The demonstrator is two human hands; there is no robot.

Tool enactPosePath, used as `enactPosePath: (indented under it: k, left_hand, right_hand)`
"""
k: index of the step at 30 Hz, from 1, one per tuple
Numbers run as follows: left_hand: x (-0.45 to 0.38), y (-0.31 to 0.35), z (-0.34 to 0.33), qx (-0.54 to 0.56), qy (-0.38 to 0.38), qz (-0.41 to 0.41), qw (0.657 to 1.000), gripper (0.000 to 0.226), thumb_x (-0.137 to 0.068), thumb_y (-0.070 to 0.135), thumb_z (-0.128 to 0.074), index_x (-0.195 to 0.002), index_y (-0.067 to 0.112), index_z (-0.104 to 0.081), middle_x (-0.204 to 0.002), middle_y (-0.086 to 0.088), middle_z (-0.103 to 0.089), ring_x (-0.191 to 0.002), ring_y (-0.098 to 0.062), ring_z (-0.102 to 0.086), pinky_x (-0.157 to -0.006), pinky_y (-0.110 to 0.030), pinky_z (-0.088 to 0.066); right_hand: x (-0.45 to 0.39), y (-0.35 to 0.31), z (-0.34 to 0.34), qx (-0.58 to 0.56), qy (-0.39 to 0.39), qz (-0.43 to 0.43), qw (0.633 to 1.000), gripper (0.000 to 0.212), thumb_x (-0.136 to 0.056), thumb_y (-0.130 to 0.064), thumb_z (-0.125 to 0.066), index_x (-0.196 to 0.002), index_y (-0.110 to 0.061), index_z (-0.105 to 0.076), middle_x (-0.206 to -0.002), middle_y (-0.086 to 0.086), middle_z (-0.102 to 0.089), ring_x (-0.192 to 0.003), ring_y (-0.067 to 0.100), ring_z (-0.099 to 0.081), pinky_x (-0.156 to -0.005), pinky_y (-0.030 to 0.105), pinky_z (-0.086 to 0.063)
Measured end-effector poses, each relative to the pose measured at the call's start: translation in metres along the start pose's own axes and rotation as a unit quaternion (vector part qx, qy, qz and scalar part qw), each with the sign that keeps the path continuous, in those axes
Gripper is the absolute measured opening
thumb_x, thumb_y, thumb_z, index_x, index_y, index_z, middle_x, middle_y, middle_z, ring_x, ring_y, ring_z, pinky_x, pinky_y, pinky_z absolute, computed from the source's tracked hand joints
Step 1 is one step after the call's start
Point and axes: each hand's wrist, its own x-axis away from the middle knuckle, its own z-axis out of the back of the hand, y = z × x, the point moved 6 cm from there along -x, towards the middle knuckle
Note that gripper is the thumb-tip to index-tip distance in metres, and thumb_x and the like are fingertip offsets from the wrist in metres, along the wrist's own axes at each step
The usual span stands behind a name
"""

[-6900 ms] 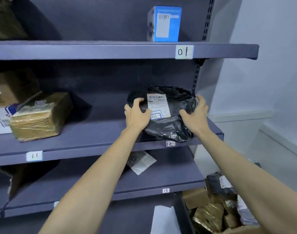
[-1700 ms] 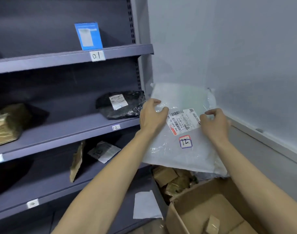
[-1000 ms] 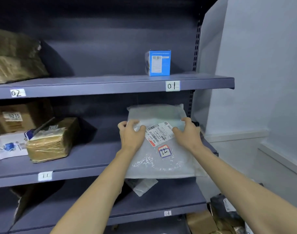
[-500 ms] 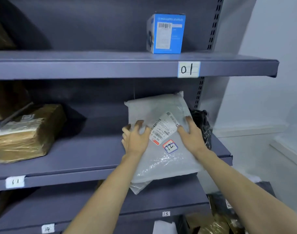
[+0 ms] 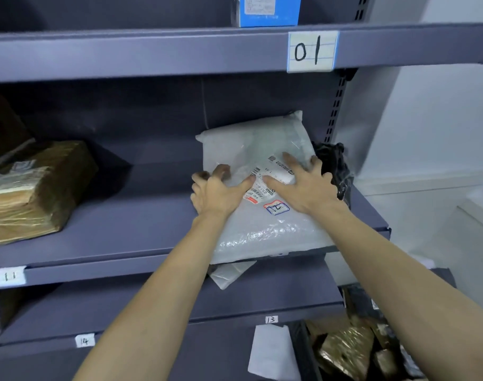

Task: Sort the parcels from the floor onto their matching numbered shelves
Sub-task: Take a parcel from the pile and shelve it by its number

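The white parcel (image 5: 265,193) lies on the middle shelf (image 5: 130,229), directly below the 01 tag (image 5: 311,50). Its near edge overhangs the front lip of that shelf. A shipping label (image 5: 265,185) and a small handwritten number sticker (image 5: 276,208) face upward on the white parcel.

The left hand (image 5: 218,193) rests on the left edge of the white parcel. Its thumb lies on top, touching the shipping label; its fingers curl around the parcel's left side and grip it.

The right hand (image 5: 306,188) lies flat on top of the white parcel, fingers spread and straight, pressing on the shipping label. It grips nothing.

A black parcel (image 5: 333,166) sits to the right of the white parcel, partly hidden behind it. A brown taped parcel (image 5: 34,188) sits well to the left of the white parcel on the same shelf, above the 11 tag (image 5: 9,276). A blue box (image 5: 268,9) stands on the shelf above the white parcel. Tags 13 (image 5: 271,319) and 14 (image 5: 84,340) mark the shelf below it.
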Motion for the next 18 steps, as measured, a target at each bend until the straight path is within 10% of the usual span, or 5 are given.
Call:
enactPosePath:
  k: [18]
  left_hand:
    - [-0.011, 0.026, -0.019, -0.136, 0.022, -0.042, 0.99, 0.064, -0.076, 0.068, -0.064, -0.13, 0.035, -0.056, -0.133, -0.012, -0.039, -0.127, -0.034, -0.037, -0.111, -0.037, -0.021]
  right_hand:
    - [-0.031, 0.022, -0.012, -0.048, 0.025, -0.029, 0.998, 0.081, -0.062, -0.09, -0.053, -0.135, -0.061, -0.033, -0.161, -0.005, -0.001, -0.135, 0.04, -0.027, -0.112, 0.056, -0.021]
